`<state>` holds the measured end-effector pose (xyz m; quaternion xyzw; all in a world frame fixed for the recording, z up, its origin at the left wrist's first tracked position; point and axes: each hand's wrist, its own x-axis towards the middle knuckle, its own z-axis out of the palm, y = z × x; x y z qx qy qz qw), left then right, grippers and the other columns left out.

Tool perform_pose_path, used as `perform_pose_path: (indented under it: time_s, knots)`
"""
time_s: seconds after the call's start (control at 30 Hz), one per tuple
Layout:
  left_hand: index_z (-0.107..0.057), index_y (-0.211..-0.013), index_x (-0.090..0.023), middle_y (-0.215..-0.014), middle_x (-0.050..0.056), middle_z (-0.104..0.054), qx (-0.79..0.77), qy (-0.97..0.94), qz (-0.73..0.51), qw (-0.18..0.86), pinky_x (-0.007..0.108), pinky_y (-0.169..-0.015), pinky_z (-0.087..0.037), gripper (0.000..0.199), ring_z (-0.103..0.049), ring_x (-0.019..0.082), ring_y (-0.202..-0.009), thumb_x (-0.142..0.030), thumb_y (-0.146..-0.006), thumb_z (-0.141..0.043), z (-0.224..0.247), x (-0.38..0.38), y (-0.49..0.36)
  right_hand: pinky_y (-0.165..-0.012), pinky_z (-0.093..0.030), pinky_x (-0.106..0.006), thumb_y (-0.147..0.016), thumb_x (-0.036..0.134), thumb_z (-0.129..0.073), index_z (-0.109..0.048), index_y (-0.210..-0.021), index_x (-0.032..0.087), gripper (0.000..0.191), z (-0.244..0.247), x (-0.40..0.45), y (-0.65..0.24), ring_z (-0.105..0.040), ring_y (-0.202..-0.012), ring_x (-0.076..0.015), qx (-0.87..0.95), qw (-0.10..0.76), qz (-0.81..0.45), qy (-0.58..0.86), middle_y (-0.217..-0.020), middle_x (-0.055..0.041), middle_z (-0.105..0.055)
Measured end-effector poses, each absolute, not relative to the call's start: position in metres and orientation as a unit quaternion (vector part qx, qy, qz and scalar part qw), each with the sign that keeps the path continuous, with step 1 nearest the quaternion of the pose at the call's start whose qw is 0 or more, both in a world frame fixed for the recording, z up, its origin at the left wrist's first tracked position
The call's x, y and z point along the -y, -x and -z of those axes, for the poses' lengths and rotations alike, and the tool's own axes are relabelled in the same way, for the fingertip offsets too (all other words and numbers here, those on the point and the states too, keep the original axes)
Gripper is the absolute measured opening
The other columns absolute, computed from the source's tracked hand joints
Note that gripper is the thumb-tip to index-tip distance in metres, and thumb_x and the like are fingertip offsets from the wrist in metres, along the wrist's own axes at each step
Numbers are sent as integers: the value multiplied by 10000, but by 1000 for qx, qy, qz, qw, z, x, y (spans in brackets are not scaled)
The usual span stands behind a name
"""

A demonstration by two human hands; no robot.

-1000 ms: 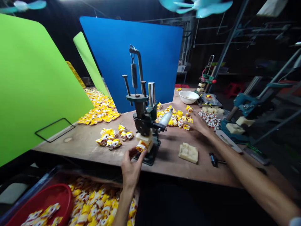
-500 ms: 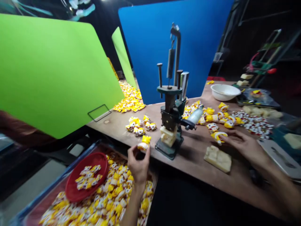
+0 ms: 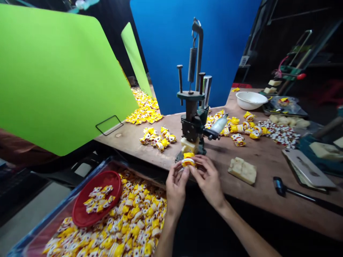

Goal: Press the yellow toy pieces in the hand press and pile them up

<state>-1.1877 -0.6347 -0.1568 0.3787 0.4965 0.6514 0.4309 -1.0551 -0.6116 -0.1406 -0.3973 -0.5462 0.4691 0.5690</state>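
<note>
Both of my hands meet in front of the press, fingers closed round one small yellow and white plastic toy part (image 3: 188, 160). My left hand (image 3: 177, 189) grips it from the left, and my right hand (image 3: 210, 180) has thumb and fingers on its right side. Some of the part is hidden by my fingers. Just behind it stands the dark green hand press (image 3: 190, 123), with a cream block (image 3: 189, 145) under its ram. A loose group of similar toy parts (image 3: 158, 138) lies on the table left of the press.
A bin (image 3: 134, 214) full of toy parts sits at lower left, with a red plate (image 3: 77, 210) on top. Right of the press are a cream mould block (image 3: 242, 170), a hammer (image 3: 280, 186), a phone (image 3: 308, 167), a white bowl (image 3: 251, 101) and more parts. Green (image 3: 59, 78) and blue (image 3: 193, 10) boards stand behind.
My right hand has come from the right side of the table to the front of the press, joining my left hand, which moved right. A yellow part now shows at the front of the left group.
</note>
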Motion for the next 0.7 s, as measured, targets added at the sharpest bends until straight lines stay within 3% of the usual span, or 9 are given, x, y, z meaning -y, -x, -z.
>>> perform_pose_path:
  time_s: [0.17,0.27,0.43,0.53,0.63,0.7]
  knots:
    - [-656,-1260,-191,-1252,132,-790,-502,-361,-682,392,370,-1028,-638,499,-788,252,-1161,-448,-894,-877,164,617,1178,-1234,-561,-422,-1085,253,-554,-592,-1596,332,519,153,615,1068,-512,-1575,-263,623,544,-424,368,-1693,-70,-519]
    - [-635,-1287,-204,-1250,117,-780,-511,-432,-668,325,382,-1024,-652,503,-795,248,-1139,-410,-895,-873,167,601,1184,-1240,-555,-438,-1079,229,-538,-524,-1643,346,576,148,608,1057,-519,-1572,-261,635,515,-462,344,-1703,-47,-516]
    - [-634,-1286,-192,-1261,134,-782,-559,-468,-655,200,415,-1007,-675,475,-803,268,-1127,-392,-905,-838,168,600,1188,-1192,-587,-422,-1072,224,-556,-569,-1571,367,519,139,608,1047,-598,-1488,-242,647,492,-471,341,-1650,-25,-569]
    - [-644,-1333,-200,-1272,130,-785,-560,-533,-605,189,444,-1041,-665,473,-797,268,-1135,-359,-922,-817,163,594,1193,-1153,-596,-431,-1065,299,-620,-605,-1517,335,453,142,605,1028,-675,-1371,-250,634,500,-447,385,-1565,-63,-636]
    - [-677,-1376,-208,-1404,144,-727,-549,-576,-578,181,436,-1067,-659,459,-740,288,-1280,-332,-947,-782,156,584,1196,-1043,-631,-429,-1003,455,-721,-693,-1299,259,355,142,581,990,-750,-1163,-256,554,542,-425,467,-1347,-98,-743]
    - [-679,-1404,-203,-1455,155,-692,-556,-572,-579,168,432,-1060,-663,470,-706,305,-1338,-325,-958,-762,156,580,1197,-1027,-631,-417,-911,527,-809,-705,-1189,238,415,136,551,961,-752,-1106,-251,488,572,-426,503,-1253,-93,-766]
